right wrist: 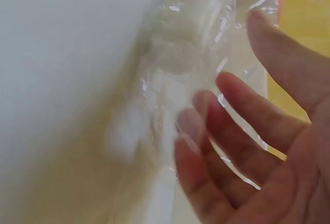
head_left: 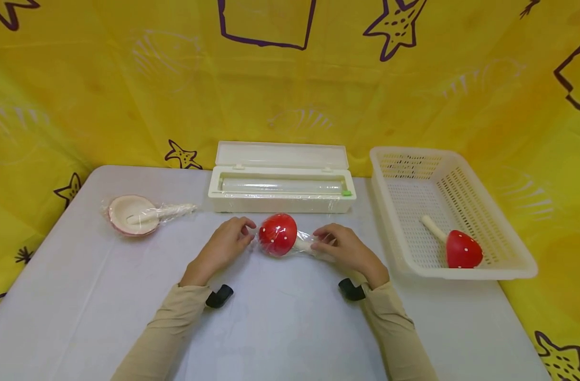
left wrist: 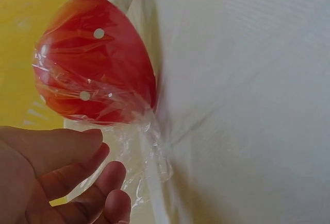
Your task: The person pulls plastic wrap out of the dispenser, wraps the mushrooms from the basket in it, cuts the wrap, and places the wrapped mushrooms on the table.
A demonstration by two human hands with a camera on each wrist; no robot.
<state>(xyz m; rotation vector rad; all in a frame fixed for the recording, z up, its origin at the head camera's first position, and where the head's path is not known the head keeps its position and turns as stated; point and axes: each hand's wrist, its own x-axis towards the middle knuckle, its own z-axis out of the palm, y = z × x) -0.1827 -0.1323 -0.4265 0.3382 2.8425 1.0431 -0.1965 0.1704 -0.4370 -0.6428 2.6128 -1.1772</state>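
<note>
A red toy mushroom (head_left: 278, 235) with white dots lies on its side on the table, wrapped in clear plastic film. Its pale stem points right. My left hand (head_left: 228, 241) is beside the cap, thumb and fingers apart and loosely bent near the loose film in the left wrist view. At the stem end is my right hand (head_left: 344, 245). In the right wrist view its spread fingers (right wrist: 242, 100) are right at the crinkled film (right wrist: 221, 28), with the thumb held away from them.
Behind the mushroom stands a white box (head_left: 280, 203) with its lid up and a film roll (head_left: 281, 185) inside. To the left lies another film-wrapped mushroom (head_left: 133, 215), its hollow underside showing. A white basket (head_left: 397, 238) on the right holds an unwrapped red mushroom (head_left: 463, 249).
</note>
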